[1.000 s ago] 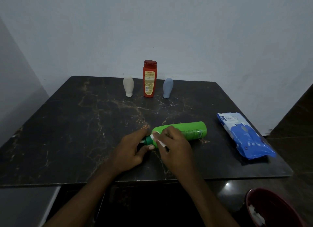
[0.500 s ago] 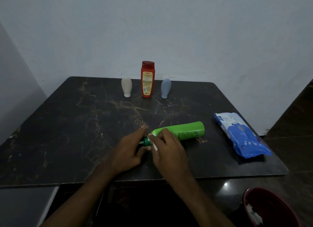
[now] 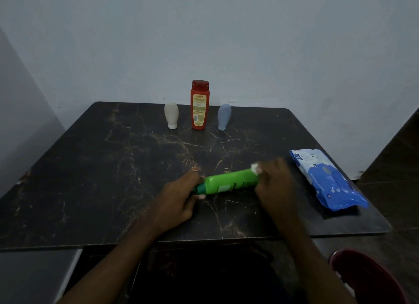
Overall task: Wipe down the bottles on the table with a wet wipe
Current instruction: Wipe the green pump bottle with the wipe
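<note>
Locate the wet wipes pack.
In the head view, the blue wipes pack lies flat near the right edge of the table, just right of the right hand on the green bottle.

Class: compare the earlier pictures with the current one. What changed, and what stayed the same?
The right hand, holding the wet wipe, slid rightward along the lying green bottle from its cap end to its base. The left hand still grips the cap end. The red bottle, white bottle, grey bottle and wipes pack stayed put.

A dark gold-veined marble table point(image 3: 102, 179) was set before a plain pale grey wall point(image 3: 226, 43) under dim light.
</note>
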